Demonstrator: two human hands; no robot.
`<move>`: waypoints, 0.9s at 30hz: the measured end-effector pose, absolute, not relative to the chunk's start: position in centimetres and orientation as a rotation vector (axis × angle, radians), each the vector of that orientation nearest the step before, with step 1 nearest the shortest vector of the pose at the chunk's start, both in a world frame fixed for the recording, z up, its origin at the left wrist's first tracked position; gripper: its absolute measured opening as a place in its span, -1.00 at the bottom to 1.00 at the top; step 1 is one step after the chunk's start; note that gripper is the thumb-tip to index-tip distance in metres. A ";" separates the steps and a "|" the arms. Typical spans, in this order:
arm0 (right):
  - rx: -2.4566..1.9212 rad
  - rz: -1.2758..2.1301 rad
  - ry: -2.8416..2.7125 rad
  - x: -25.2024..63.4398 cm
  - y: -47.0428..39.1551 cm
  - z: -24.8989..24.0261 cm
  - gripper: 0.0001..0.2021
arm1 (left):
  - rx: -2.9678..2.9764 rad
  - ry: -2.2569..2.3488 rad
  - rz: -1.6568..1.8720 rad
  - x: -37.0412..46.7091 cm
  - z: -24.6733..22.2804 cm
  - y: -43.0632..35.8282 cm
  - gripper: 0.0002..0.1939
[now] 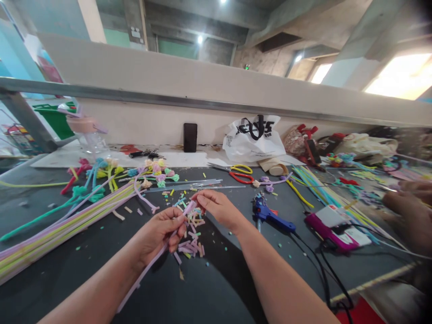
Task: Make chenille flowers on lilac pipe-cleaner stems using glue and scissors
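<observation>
Lilac fuzzy craft stem (145,276) slants through the middle foreground, held above a dark tabletop (216,292) by a person seen from their own viewpoint. The left hand (168,227) is closed around it, thumb and fingers bent together just below its upper end; the rest of the stem hangs down toward the person along the left forearm. The right hand (216,207) is at that upper end, its fingers curled and nearly together, the tips meeting the stem; whether they pinch it or only touch it, I cannot tell.

Just beyond and below the hands lies a loose heap of short cut pieces (192,245), mostly lilac, with some yellow and green. To the left, a long bundle of lilac, yellow and green stems (74,218) runs diagonally, near fuzzy flower shapes (158,172) in several pastel colours. Right of the hands rests a blue glue gun (275,219), near a magenta-and-white box (334,229). Behind are scissors (241,174) with yellow and red handles, a dark phone (190,137) propped upright against the partition, and a white printed bag (253,141). At the far right, a co-worker's hand (405,211) is blurred.
</observation>
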State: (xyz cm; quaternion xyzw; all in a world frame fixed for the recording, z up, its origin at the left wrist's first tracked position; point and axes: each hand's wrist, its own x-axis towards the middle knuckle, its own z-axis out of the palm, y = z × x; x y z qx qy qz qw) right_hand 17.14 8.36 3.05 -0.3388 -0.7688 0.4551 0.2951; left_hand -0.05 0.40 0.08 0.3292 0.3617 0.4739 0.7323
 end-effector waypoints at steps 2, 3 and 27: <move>-0.826 1.318 -1.984 17.2 8.5 2.9 -0.71 | 0.681 0.757 1.018 0.0 0.3 0.4 -0.82; -0.794 1.364 -1.947 17.3 8.6 2.8 -0.71 | 0.662 0.740 1.008 0.0 0.3 0.3 -0.82; -0.660 1.965 -1.254 16.0 8.0 2.3 -0.68 | 0.442 0.480 1.047 0.4 0.5 0.2 -0.85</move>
